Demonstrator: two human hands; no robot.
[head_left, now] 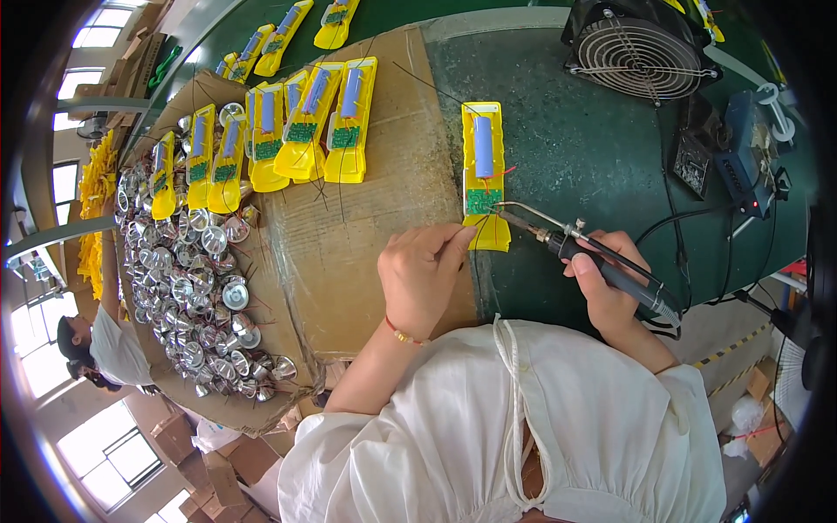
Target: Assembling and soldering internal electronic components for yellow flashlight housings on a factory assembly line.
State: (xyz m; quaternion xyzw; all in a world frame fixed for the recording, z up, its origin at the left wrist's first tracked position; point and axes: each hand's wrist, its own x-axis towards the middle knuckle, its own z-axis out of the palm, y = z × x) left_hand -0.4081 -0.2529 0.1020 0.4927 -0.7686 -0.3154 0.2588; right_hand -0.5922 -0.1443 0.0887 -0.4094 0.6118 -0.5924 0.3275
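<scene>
Likely soldering the green board (481, 201) in the yellow casing (490, 238) at one o'clock on the counter (584, 148). Gripping the iron (629, 285) with right fingers (588, 272) at its four o'clock; with left fingers (454, 247) at seven, pinching something too fine to tell. Next, hold steady.

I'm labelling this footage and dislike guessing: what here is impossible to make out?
Head view, throughout:
Left hand: its own back hides most fingers; anything pinched is too small to see.
Black-handled metal soldering iron: too small to tell whether its tip touches the green rectangular circuit board.
Shiny silver cup-shaped reflectors: upper ones hide those beneath.
Yellow plastic casing nearest top centre: cut off by the upper edge.
</scene>
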